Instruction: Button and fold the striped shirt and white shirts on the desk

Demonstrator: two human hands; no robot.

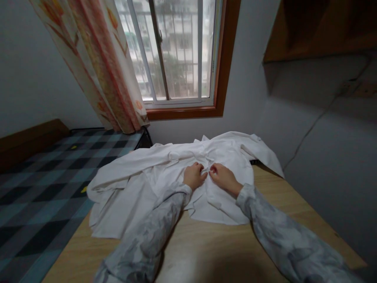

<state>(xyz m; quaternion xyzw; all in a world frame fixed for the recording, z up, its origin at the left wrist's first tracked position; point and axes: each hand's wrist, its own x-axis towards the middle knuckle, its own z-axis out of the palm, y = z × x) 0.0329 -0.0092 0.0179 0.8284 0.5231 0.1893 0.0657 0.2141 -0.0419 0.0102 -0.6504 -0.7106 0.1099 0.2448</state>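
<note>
A white shirt (141, 181) lies spread and rumpled over the far part of a light wooden table (206, 251). My left hand (193, 175) and my right hand (223, 177) rest close together on the shirt's middle. Both have their fingers curled and pinch the white cloth at the front opening, fingertips almost touching. Grey patterned sleeves cover both my forearms.
A bed with a dark checked cover (44, 184) stands to the left of the table. Behind is a window (176, 51) with a brown frame and a floral curtain (100, 63). A grey wall runs along the right, with a wooden shelf (321, 31) above.
</note>
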